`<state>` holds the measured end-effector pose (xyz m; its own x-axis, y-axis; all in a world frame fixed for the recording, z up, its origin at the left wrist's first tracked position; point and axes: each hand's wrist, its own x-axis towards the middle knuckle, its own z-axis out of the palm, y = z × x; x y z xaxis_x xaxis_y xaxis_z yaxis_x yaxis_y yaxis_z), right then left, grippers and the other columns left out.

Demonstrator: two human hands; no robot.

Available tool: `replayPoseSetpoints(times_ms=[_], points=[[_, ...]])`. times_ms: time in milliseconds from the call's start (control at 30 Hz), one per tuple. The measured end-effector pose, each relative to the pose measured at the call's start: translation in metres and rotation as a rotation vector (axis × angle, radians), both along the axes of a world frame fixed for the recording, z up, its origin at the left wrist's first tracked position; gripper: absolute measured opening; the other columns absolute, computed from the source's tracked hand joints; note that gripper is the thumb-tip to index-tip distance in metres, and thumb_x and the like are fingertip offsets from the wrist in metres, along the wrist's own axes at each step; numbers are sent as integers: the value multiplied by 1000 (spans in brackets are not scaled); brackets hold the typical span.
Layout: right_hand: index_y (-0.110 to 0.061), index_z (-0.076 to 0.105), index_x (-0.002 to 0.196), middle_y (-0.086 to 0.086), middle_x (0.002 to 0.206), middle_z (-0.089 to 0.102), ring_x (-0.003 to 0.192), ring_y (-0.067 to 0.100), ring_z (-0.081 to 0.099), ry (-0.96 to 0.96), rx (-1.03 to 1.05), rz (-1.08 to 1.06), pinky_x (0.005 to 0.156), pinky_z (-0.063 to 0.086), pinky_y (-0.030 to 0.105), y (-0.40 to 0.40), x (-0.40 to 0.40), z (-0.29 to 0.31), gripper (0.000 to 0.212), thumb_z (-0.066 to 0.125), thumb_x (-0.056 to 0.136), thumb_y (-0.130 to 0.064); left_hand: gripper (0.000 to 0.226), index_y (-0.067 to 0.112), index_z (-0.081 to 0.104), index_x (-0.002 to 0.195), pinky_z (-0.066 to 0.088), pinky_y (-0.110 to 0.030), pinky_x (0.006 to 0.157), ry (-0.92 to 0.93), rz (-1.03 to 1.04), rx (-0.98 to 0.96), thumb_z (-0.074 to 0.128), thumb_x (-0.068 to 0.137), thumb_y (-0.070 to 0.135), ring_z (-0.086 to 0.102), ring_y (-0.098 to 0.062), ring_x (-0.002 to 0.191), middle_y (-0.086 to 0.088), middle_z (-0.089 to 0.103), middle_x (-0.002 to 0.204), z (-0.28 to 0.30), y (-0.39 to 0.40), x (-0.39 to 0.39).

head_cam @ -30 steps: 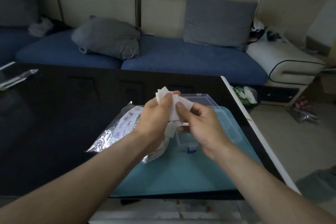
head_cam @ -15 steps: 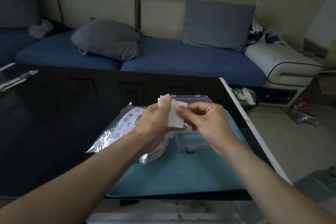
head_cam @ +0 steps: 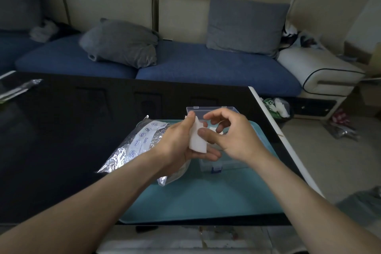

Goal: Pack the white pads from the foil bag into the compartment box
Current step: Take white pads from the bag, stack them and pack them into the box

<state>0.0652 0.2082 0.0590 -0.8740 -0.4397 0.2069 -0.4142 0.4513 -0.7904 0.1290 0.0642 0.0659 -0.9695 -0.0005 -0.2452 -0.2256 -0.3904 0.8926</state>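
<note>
My left hand (head_cam: pixel 177 142) grips a small stack of white pads (head_cam: pixel 196 140) upright over the teal mat. My right hand (head_cam: pixel 235 136) is beside it. Its thumb touches the front pad, its index finger is lifted off, and the other fingers hang loosely curled. The clear compartment box (head_cam: pixel 218 166) with a blue latch sits just under both hands, its lid (head_cam: pixel 212 108) open toward the sofa. Most of its inside is hidden by my hands. The foil bag (head_cam: pixel 134 146) lies to the left, partly under my left wrist.
The teal mat (head_cam: pixel 206 198) lies on a black glossy table (head_cam: pixel 61 140), whose right edge (head_cam: pixel 274 126) is close to the box. Another plastic wrapper (head_cam: pixel 18 88) lies at the far left. Beyond the table stands a blue sofa (head_cam: pixel 206 68) with grey cushions.
Both hands have come down and toward the box with the pads. My right index finger, which pinched a pad before, has lifted off, leaving only the thumb on the stack.
</note>
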Motion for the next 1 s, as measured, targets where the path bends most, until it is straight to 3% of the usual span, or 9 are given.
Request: replayPoseSetpoints(times_ms=[200, 333, 433, 533, 633, 800, 1000], points=[[-29, 66, 94, -9, 93, 66, 76, 1, 57, -116, -5, -9, 70, 48, 16, 0, -2, -1, 27, 85, 76, -37, 58, -5, 59, 104, 62, -46, 62, 14, 56, 43, 27, 107, 43, 68, -37, 64, -25, 72, 88, -7, 5, -1], [-20, 67, 96, -4, 85, 65, 70, 4, 60, -249, -61, -33, 66, 53, 20, 0, 0, -2, 32, 85, 76, -37, 53, -5, 56, 118, 62, -50, 66, 28, 103, 126, 31, 107, 40, 71, -39, 92, -29, 68, 112, -13, 5, -6], [-18, 69, 88, -4, 72, 63, 60, 3, 58, -253, -60, -45, 59, 52, 21, 2, -1, -2, 29, 85, 76, -39, 52, -3, 54, 126, 61, -51, 72, 27, 93, 133, 30, 107, 40, 68, -38, 106, -30, 64, 122, -12, 4, -7], [-16, 71, 81, -9, 65, 59, 54, -2, 51, -150, -95, -56, 54, 44, 16, 3, -1, -1, 24, 87, 75, -32, 53, -3, 54, 125, 62, -47, 69, 24, 66, 126, 29, 107, 39, 71, -39, 92, -27, 68, 115, -11, 4, -6], [-9, 72, 81, -10, 64, 63, 58, -4, 56, -109, -194, 1, 57, 42, 11, 5, 0, 4, 17, 84, 80, -21, 56, -3, 59, 119, 62, -42, 63, 27, 29, 85, 26, 108, 40, 69, -39, 75, -29, 69, 101, -10, 4, -5], [-14, 70, 81, -5, 70, 68, 61, 3, 56, -218, -259, 154, 58, 45, 18, 16, -4, 10, 23, 80, 75, -34, 58, -2, 64, 102, 59, -44, 63, 33, -15, 14, 27, 107, 43, 66, -36, 66, -20, 67, 79, -10, 0, -5], [-18, 70, 85, -12, 68, 64, 57, -4, 52, -122, -102, 21, 59, 45, 15, 7, -4, -3, 24, 87, 74, -31, 70, -3, 61, 101, 54, -34, 50, 48, -200, -37, 19, 104, 54, 63, -34, 60, -21, 62, 76, -16, 2, -6]])
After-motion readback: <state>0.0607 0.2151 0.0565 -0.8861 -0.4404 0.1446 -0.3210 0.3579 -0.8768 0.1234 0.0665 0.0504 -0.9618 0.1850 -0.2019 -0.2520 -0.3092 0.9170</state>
